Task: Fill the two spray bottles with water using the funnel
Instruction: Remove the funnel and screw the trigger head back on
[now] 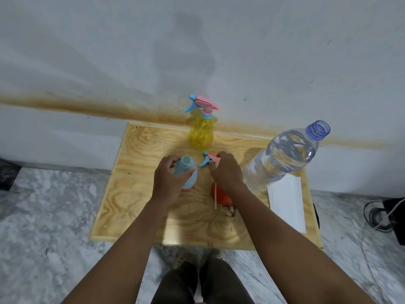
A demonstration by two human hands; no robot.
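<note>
Low plywood table [135, 194]. On it: yellow spray bottle [201, 134] upright, far edge; blue bottle [189, 175] upright mid, neck open; red funnel [221, 196] on side nr it; big water bottle [280, 159], uncapped, R side; white sheet [287, 207] flat, R edge.

No legible text, brand or number in frame. Nothing readable on the yellow spray bottle [201, 134] upper centre, the blue spray bottle [190, 181] centre, or the water bottle [282, 159] right. The white sheet [287, 205] lower right is possibly printed, but too washed out to tell.
</note>
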